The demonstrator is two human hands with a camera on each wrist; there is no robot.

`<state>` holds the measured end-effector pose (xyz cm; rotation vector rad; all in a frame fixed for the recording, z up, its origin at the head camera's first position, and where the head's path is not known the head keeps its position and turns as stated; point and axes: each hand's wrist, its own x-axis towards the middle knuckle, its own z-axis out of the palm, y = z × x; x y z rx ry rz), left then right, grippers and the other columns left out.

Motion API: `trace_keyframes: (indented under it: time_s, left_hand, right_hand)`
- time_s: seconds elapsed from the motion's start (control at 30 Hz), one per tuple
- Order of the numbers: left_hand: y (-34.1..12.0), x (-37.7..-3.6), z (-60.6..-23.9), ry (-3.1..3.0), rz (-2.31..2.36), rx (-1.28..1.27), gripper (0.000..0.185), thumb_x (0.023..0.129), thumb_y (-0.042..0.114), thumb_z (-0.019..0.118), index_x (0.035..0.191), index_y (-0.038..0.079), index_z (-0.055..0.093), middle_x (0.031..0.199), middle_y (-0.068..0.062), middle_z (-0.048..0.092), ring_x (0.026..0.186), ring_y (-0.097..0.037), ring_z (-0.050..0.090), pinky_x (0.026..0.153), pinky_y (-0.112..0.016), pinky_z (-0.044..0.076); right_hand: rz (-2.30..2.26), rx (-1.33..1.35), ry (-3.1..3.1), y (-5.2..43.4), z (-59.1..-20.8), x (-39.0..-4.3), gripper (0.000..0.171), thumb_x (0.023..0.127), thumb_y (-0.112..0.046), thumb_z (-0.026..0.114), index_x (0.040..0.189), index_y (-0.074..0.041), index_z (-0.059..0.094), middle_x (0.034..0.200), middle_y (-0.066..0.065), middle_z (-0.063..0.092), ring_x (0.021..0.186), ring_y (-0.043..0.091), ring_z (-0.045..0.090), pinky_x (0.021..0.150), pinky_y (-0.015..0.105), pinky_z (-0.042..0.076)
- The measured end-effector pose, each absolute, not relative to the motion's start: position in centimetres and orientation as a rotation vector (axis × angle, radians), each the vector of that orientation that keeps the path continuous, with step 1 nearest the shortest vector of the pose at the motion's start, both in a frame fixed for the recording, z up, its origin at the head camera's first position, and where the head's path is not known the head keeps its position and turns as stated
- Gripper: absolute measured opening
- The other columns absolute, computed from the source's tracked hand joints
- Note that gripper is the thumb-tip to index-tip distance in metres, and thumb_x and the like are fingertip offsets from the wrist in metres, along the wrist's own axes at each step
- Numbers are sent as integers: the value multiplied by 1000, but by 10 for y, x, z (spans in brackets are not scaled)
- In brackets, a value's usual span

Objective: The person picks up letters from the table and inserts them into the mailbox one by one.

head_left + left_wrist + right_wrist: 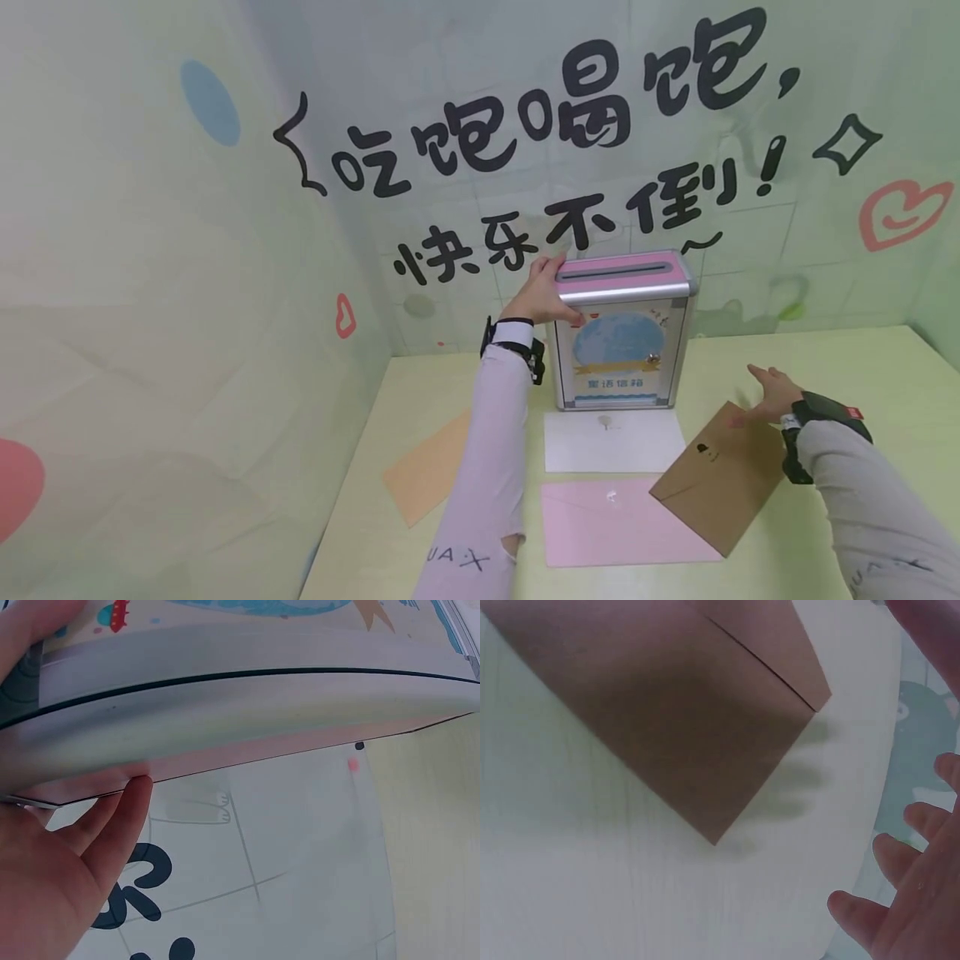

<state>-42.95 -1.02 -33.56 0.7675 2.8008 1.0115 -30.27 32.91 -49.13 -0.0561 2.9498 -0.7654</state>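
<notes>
A letter box [678, 321] with a pink top, silver frame and picture front stands upright at the back of the table. My left hand [536, 296] grips its upper left corner, the thumb on the front. The left wrist view has fingertips [139, 799] against the pink top. Over the far end of a brown envelope [723, 492] is my right hand [772, 398], fingers spread. In the right wrist view its fingers [896, 859] hold nothing, and their shadow falls by the envelope [682, 750].
A white envelope [592, 450] lies in front of the box, and a pink envelope [600, 529] nearer me, its right end under the brown one. An orange envelope [420, 475] lies to the left, partly behind my left sleeve. A wall with large black writing [585, 221] rises behind.
</notes>
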Motion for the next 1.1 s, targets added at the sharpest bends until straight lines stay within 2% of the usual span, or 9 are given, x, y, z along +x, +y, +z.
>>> trace_keyframes:
  time_s: [0.17,0.3,0.6,0.9,1.1]
  left_hand:
    - [-11,-428,-335,2802,1023,763,107,59,17,82,145,12,19,144,-9,17,115,-21,39,95,-31,39]
    - [-11,-429,-335,2805,1026,757,107,59,17,82,145,12,19,143,-9,17,114,-21,39,95,-31,39]
    - [-10,-429,-335,2792,1039,750,106,59,18,82,145,13,19,143,-8,18,113,-20,40,94,-31,39]
    - [-10,-429,-334,2801,1031,758,105,59,18,82,144,11,20,141,-9,20,113,-21,40,94,-31,39]
    - [-10,-429,-334,2808,1018,760,105,59,19,82,144,12,21,140,-8,21,112,-20,40,93,-30,39]
  right_hand:
    - [-797,-48,2962,336,-523,-303,108,56,-40,82,126,21,26,122,54,19,112,63,22,89,67,27]
    - [-774,1,2948,336,-533,-300,112,55,-45,82,127,19,26,123,53,18,113,63,22,89,68,27]
    - [-758,132,2840,335,-544,-291,127,49,-60,78,132,15,19,126,50,15,114,63,20,89,69,25]
    - [-753,123,2827,334,-548,-286,127,50,-61,77,130,19,19,121,50,21,110,62,26,89,65,29]
    - [-749,177,2814,329,-546,-282,131,47,-66,76,132,16,18,119,46,24,106,61,30,84,64,33]
